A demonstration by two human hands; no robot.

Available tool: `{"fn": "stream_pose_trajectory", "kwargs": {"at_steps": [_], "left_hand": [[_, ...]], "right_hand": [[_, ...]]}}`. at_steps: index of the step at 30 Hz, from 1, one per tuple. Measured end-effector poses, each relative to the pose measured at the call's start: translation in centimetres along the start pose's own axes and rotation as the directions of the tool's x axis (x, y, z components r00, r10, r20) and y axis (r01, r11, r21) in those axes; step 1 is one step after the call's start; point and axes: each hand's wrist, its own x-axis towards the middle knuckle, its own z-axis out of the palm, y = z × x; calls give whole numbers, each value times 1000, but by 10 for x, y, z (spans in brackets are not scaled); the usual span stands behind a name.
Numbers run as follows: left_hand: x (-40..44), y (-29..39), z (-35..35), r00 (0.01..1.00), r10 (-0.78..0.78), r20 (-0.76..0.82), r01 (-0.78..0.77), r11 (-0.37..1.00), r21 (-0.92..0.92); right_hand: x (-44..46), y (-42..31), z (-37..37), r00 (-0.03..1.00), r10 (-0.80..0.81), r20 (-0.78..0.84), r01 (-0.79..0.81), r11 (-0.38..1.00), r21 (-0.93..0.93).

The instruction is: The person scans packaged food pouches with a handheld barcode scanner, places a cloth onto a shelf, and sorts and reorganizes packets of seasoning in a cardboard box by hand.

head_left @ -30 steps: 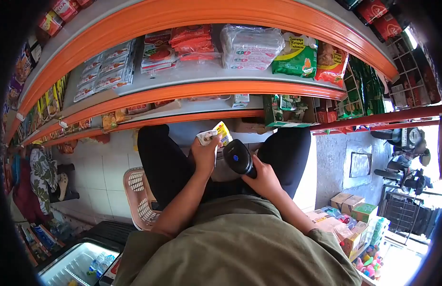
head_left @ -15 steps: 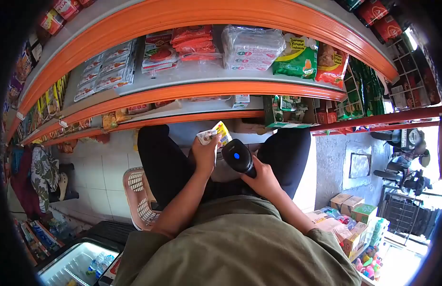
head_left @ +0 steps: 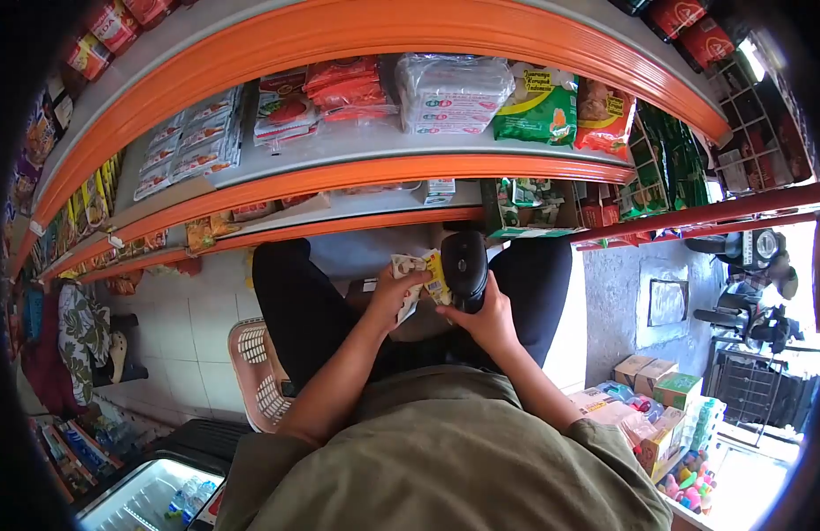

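Observation:
My left hand (head_left: 394,294) is closed around a whitish packet (head_left: 408,265) with printing on it. A yellow and white packet (head_left: 437,281) sits at its fingertips, between the two hands. My right hand (head_left: 488,317) is wrapped round the grip of a black barcode scanner (head_left: 465,264), its head pointing up and away from me. The right thumb reaches toward the yellow packet and appears to touch its lower edge. Both hands are over my lap, between my knees. Fingers partly hide the packets, so their exact kind cannot be read.
Orange-edged shelves (head_left: 339,181) stocked with packets curve in front of my knees. An open carton (head_left: 529,208) stands on the lower shelf. A beige plastic basket (head_left: 250,372) is on the tiled floor at left. Boxes (head_left: 662,380) are stacked at right, with motorcycles (head_left: 750,292) beyond.
The scanner has turned upright and moved slightly right, and its blue light no longer shows. My right hand has come forward, its thumb now by the yellow packet. My left hand has shifted right.

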Motion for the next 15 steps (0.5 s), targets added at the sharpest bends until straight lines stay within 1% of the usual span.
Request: {"fn": "stream_pose_trajectory", "kwargs": {"at_steps": [1,3,4,6,7,8,9,10,13,14,15], "left_hand": [[0,-2,-2,1000,-1,5,1,1000,1],[0,-8,-5,990,-119,82,125,989,-76],[0,-11,-6,989,-120,87,127,989,-72],[-2,-13,-6,963,-168,210,219,944,-248],[-1,-14,-4,962,-169,215,220,945,-244],[-2,-12,2,956,-189,222,269,869,-416],[-3,-10,7,950,-208,232,306,760,-574],[-2,-8,9,951,-205,231,303,761,-574],[1,-7,8,957,-165,238,280,743,-608],[4,-10,5,959,-155,238,277,693,-665],[5,-9,5,960,-144,239,274,640,-717]], "right_hand": [[0,-2,-1,1000,1,-4,-1,1000,-2],[0,-7,-2,999,52,-13,-49,986,157],[2,-3,-2,998,54,-19,-50,986,157],[7,13,0,996,80,-26,-68,944,323],[10,19,-2,983,179,30,-172,870,461],[13,23,-6,960,262,100,-270,767,581],[15,21,-14,926,356,127,-352,690,633],[18,30,-15,909,411,72,-335,614,715],[36,36,-41,868,497,7,-238,404,883],[43,29,-52,853,521,-15,-189,336,923],[50,36,-56,877,473,-87,-81,322,943]]}}
